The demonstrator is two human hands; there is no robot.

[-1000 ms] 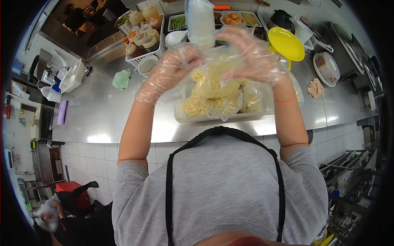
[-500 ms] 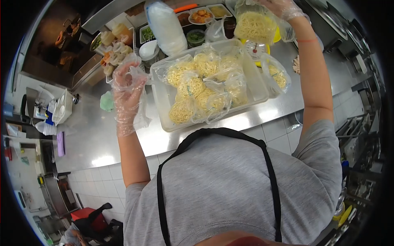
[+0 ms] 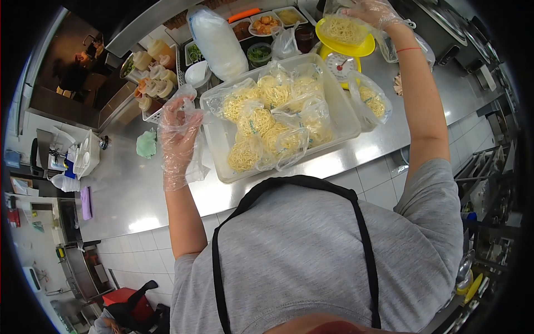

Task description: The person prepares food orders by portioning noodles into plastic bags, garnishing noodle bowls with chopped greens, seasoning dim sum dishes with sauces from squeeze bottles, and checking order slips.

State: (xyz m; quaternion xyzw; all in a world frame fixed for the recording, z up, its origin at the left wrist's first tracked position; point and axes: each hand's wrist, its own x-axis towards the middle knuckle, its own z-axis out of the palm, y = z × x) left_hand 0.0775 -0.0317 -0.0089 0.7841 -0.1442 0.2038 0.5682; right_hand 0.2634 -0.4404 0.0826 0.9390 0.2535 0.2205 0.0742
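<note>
At the back right, my right hand [image 3: 378, 12], in a clear plastic glove, is closed on the top of a clear bag of noodles [image 3: 344, 29]. That bag rests on the round pan of a yellow kitchen scale [image 3: 340, 65], whose dial faces me. My left hand [image 3: 181, 131], also gloved, is raised at the left of a white plastic tub [image 3: 222, 167], fingers curled in. Loose clear plastic hangs around it, and I cannot tell whether it is glove or bag. Several bagged noodle portions [image 3: 275, 136] lie in the tub.
Another noodle bag [image 3: 371, 103] lies right of the tub. Behind are a roll of clear bags [image 3: 218, 44], small food containers [image 3: 266, 25] and a basket of squeeze bottles [image 3: 158, 83]. Crumpled green plastic [image 3: 146, 143] and a purple cloth [image 3: 85, 203] lie on the steel counter [image 3: 122, 189].
My right hand has brought the noodle bag down onto the scale pan, and the dial shows more fully. My left hand stays in about the same place. The view has shifted slightly.
</note>
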